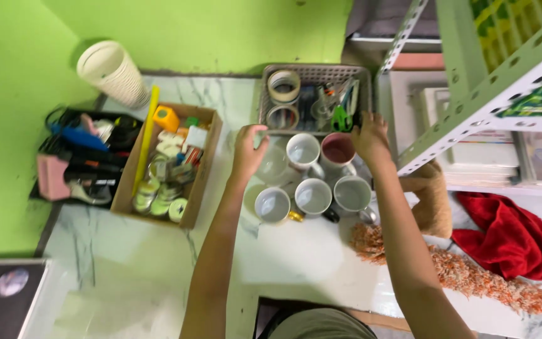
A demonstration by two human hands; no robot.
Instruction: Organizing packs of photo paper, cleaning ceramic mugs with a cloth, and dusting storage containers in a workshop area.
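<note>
Head view. Left hand (pixel 249 147) and right hand (pixel 369 135) each grasp the near rim of a grey basket (pixel 313 72) at the back of the marble desk (pixel 302 251), its long axis left to right, mouth up. Six mugs (pixel 313 196) stand just before it; a cardboard box (pixel 205 164) lies left.

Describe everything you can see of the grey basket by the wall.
The grey basket is a rectangular tray that looks like plastic, with lattice walls, lying flat on the marble counter against the green wall. It holds two tape rolls, green-handled scissors and small clutter. The left hand and right hand are at its near rim.
</note>
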